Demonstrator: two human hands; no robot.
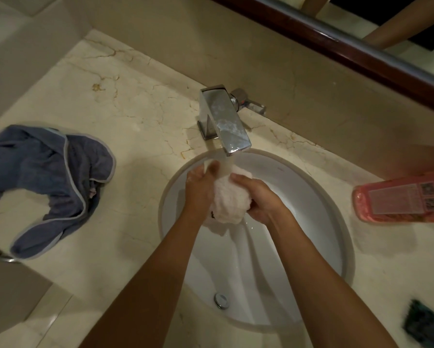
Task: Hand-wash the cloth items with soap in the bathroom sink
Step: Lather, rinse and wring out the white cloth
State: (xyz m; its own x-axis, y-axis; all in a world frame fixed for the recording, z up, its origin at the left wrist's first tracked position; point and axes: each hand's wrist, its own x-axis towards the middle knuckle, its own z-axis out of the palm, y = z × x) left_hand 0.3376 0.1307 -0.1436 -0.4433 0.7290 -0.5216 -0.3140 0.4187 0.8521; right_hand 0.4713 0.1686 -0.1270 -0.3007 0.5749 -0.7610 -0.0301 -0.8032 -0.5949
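Two hands are bunched around one white cloth (pixel 229 197) over the sink (pixel 311 222), right under the spout of the chrome faucet (pixel 223 119). Seen from the head camera, the left hand (pixel 198 187) has its fingers curled over the cloth's left side, and the right hand (pixel 258 199) wraps the right side, fingers folded over the top of the wad. Both grip it firmly; the cloth is squeezed into a lump between them, held above the white basin rather than lying in it. Water runs from the spout onto the top of the cloth and the fingers, and a thin trickle falls from the lump into the bowl.

On the marble surface (pixel 140 116) well to the left lies a blue-grey cloth (pixel 50 177) with pale edging, crumpled and spread flat. To the right of the sink, a pink soap bottle (pixel 401 194) lies on its side, label up. A dark object (pixel 427 322) at the lower right edge is too blurred to identify.
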